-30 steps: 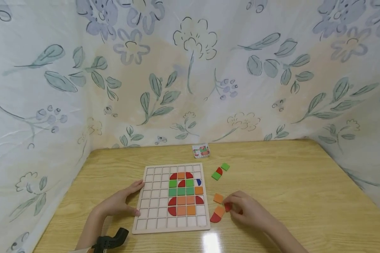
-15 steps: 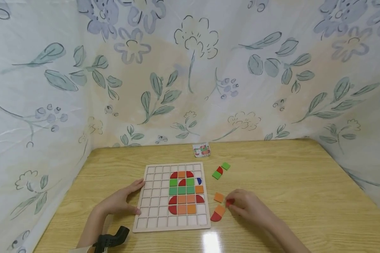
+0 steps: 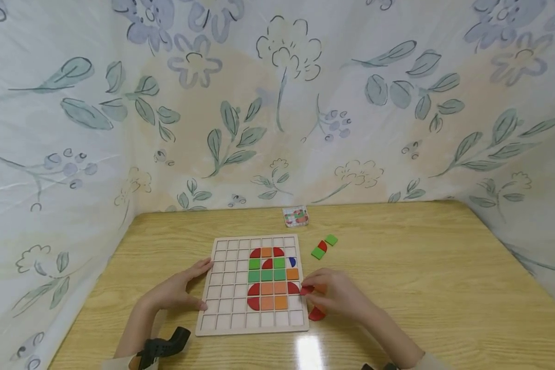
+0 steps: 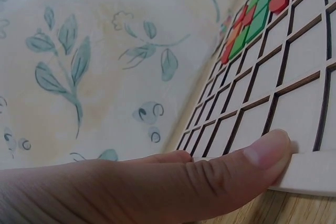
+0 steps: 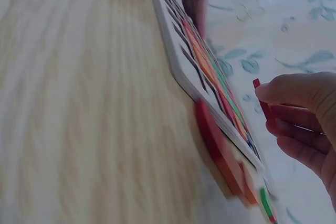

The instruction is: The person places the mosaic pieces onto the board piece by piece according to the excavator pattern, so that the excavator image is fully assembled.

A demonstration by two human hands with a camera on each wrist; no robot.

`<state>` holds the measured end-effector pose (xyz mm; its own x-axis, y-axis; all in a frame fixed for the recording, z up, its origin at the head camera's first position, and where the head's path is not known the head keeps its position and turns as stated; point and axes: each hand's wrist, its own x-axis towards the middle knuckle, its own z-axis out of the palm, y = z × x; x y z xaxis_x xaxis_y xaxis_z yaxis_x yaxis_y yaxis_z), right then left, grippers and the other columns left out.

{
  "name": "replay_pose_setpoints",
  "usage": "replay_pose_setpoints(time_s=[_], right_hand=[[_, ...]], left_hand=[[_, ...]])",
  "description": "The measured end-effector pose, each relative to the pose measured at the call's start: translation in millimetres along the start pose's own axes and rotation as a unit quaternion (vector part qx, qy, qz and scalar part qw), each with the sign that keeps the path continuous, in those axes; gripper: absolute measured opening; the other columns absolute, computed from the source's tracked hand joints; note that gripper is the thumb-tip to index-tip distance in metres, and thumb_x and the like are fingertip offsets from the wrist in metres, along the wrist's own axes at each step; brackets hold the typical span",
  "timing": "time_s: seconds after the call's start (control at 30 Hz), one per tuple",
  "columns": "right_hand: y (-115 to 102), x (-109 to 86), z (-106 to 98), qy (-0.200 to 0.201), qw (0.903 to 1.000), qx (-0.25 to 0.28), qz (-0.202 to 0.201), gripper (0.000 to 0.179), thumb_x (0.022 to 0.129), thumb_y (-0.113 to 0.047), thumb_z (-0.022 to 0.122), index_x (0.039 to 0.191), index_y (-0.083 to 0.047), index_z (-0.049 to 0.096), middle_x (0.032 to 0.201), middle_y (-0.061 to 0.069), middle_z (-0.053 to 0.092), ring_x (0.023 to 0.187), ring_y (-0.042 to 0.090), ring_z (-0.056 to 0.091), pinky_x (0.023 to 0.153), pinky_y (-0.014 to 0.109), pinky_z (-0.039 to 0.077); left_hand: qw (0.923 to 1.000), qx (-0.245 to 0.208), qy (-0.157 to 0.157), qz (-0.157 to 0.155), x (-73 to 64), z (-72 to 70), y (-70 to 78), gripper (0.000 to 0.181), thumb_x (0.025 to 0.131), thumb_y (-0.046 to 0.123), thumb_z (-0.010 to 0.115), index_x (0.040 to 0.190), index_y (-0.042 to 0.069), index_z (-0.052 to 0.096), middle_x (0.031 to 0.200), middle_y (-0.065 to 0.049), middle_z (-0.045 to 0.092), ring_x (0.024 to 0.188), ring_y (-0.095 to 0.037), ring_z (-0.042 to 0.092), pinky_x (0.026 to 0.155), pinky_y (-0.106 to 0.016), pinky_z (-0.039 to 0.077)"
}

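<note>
A pale wooden grid board point(image 3: 226, 308) lies on the table, with red, orange, green and blue tiles set in its middle columns. My left hand point(image 3: 178, 293) rests flat against the board's left edge, its thumb point(image 4: 262, 153) pressing the rim. My right hand point(image 3: 335, 295) pinches a small red tile point(image 3: 307, 290) at the board's right edge, level with the lower red and orange rows; the same red tile point(image 5: 264, 109) shows held just above the board point(image 5: 181, 61). A red quarter-round tile point(image 3: 316, 314) lies on the table under that hand.
Two green tiles with a red one point(image 3: 322, 246) lie right of the board's top. A small printed card point(image 3: 295, 216) stands near the back. Flowered cloth point(image 3: 277, 103) walls the table on three sides. A black wrist strap point(image 3: 164, 347) shows at bottom left.
My right hand has lifted the red tile from the loose pile and carried it left to the board's right edge, now covering the orange tiles. The left hand has not moved.
</note>
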<state>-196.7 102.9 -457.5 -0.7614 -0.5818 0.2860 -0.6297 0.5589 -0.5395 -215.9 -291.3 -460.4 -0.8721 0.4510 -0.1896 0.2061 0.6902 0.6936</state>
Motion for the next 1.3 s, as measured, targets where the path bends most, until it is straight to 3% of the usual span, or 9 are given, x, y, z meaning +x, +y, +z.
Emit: replay_pose_setpoints(time_s=[0.17, 0.4, 0.73, 1.3], right_hand=[[-4, 4.9, 12, -0.03, 0.9984, 0.003, -0.047, 0.017, 0.081, -0.014, 0.071, 0.097, -0.008, 0.072, 0.097, 0.0, 0.069, 0.091, 0.012, 0.063, 0.079, 0.024, 0.052], [-5, 5.1, 20, -0.065, 0.997, -0.007, -0.042, 0.02, 0.084, -0.015, 0.067, 0.101, -0.007, 0.072, 0.1, -0.002, 0.069, 0.095, 0.01, 0.061, 0.082, 0.024, 0.05], [-4, 6.9, 25, -0.053, 0.9943, -0.037, -0.085, 0.015, 0.084, -0.009, 0.066, 0.097, -0.007, 0.073, 0.102, 0.0, 0.069, 0.097, 0.013, 0.061, 0.086, 0.026, 0.05], [-10, 4.6, 27, -0.049, 0.9914, -0.077, -0.093, 0.014, 0.082, -0.004, 0.067, 0.093, -0.008, 0.074, 0.1, 0.0, 0.069, 0.096, 0.015, 0.062, 0.083, 0.025, 0.051]], left_hand=[[1.0, 0.0, 0.0, 0.001, 1.3, -0.8, 1.0, 0.1, 0.065, 0.037, 0.08, 0.146, 0.009, 0.028, 0.153, -0.017, 0.015, 0.138, -0.041, 0.012, 0.105, -0.061, 0.017], [0.9999, 0.003, -0.002, 0.012, 0.7, -2.1, 1.2, 0.1, 0.065, 0.038, 0.08, 0.145, 0.008, 0.029, 0.153, -0.017, 0.015, 0.138, -0.042, 0.013, 0.105, -0.061, 0.019], [0.9998, 0.0, 0.0, 0.021, -0.7, -4.0, 3.1, 0.098, 0.066, 0.036, 0.08, 0.145, 0.007, 0.03, 0.152, -0.017, 0.016, 0.137, -0.043, 0.012, 0.105, -0.06, 0.019], [0.9996, 0.006, 0.001, 0.029, -1.6, -3.5, 1.9, 0.098, 0.066, 0.038, 0.08, 0.144, 0.005, 0.03, 0.152, -0.019, 0.017, 0.137, -0.044, 0.013, 0.104, -0.061, 0.019]])
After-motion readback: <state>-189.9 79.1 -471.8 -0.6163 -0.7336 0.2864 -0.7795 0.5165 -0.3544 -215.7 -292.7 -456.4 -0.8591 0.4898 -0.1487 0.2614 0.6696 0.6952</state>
